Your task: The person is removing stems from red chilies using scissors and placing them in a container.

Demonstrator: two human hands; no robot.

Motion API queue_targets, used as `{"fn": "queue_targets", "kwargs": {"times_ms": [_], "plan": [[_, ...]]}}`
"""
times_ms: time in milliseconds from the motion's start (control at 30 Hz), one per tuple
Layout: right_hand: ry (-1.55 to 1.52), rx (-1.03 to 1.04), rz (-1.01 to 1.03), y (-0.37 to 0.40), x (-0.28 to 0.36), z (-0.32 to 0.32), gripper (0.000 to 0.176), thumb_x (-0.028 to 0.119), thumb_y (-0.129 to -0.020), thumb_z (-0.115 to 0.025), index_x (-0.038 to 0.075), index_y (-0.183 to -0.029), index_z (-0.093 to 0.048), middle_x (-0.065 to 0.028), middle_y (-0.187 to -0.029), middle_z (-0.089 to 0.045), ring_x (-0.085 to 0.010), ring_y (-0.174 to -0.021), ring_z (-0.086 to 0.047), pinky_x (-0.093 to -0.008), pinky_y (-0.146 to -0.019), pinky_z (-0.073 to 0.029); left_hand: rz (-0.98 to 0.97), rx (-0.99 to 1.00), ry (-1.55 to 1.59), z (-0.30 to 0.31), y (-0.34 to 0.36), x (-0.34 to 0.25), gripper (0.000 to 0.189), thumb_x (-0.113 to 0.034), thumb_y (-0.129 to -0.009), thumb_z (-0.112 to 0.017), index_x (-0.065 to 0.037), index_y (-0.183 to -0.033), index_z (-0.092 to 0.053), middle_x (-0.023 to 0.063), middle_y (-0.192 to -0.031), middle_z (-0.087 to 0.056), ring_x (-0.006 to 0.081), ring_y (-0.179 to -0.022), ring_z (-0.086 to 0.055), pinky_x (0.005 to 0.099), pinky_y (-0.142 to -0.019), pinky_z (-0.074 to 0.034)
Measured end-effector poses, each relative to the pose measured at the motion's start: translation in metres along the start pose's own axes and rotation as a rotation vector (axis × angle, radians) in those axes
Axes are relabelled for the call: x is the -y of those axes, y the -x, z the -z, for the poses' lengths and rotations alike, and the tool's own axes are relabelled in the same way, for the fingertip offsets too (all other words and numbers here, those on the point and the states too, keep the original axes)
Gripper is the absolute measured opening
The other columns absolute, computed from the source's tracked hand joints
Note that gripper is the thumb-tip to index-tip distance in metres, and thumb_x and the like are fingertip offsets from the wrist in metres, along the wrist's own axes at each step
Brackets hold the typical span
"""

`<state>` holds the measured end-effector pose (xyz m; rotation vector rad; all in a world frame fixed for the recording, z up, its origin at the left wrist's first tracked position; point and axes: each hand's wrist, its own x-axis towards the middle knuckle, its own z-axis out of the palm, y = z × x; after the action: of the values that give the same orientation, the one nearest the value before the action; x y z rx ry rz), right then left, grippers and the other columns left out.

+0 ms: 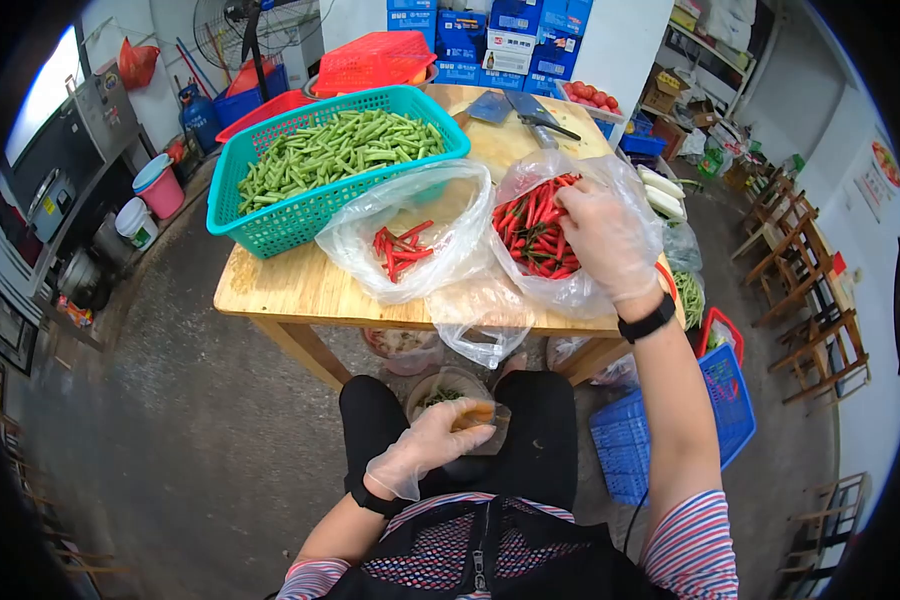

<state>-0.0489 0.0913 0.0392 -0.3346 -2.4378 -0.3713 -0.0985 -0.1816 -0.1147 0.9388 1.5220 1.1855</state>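
While the right hand (pixel 602 238) is resting inside the fuller bag (pixel 552 290) near the tabletop's (pixel 280 287) right edge, its gloved fingers are touching the red chilies (pixel 530 235) heaped there. Whether they are pinching one, I cannot tell, since the back of the hand is hiding the fingertips. Also gloved, the left hand (pixel 435 440) is hanging below the near edge, by a bin (pixel 417 402) that is standing between the knees. Its fingers are curling toward the thumb beside something orange-brown (pixel 478 411); I cannot tell whether they are gripping it. Green bits (pixel 442 396) are lying in the bin. Along the near edge, just left of the fuller bag, a second bag (pixel 353 238) is lying open, with a few chilies scattered in it. Loose plastic (pixel 485 335) is drooping over that edge. Toward the left edge, a teal basket (pixel 285 228) is holding cut beans (pixel 340 152). Near the far edge, two knives (pixel 490 107) are lying side by side.
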Motion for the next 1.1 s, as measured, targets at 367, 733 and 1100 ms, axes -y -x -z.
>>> {"fn": "queue_targets", "kwargs": {"times_ms": [367,733,1100], "plan": [[-0.585,-0.139,-0.119,0.129,0.128,0.036,0.026,0.003,-0.065,-0.072,0.008,-0.088,-0.061,-0.0086,-0.082,-0.061,-0.0267,-0.064,-0.061,-0.035,-0.055,-0.049,-0.359,-0.214,0.515,-0.024,-0.007,-0.055,0.028,-0.017,-0.097,-0.052,0.002,-0.116,-0.059,0.0054,-0.103,-0.063,0.0098,-0.09,-0.058,0.0254,-0.084,-0.046],[-1.783,0.255,-0.869,0.149,0.136,0.018,0.01,0.006,-0.085,-0.065,0.0,-0.092,-0.063,-0.0053,-0.083,-0.061,-0.0099,-0.071,-0.058,-0.0235,-0.065,-0.047,-0.159,-0.171,0.313,-0.023,0.018,-0.034,0.019,-0.013,-0.094,-0.057,0.003,-0.1,-0.065,0.0009,-0.083,-0.061,0.0075,-0.075,-0.056,0.0217,-0.071,-0.049],[-1.618,0.394,-0.846,0.173,0.14,0.001,0.023,0.018,-0.093,-0.059,-0.002,-0.082,-0.062,-0.001,-0.068,-0.057,-0.0068,-0.06,-0.055,-0.0222,-0.057,-0.045,-0.023,-0.006,0.115,-0.013,0.022,-0.02,0.019,-0.015,-0.093,-0.058,0.002,-0.097,-0.066,0.0016,-0.078,-0.063,0.0063,-0.07,-0.054,0.0226,-0.065,-0.047]]}}
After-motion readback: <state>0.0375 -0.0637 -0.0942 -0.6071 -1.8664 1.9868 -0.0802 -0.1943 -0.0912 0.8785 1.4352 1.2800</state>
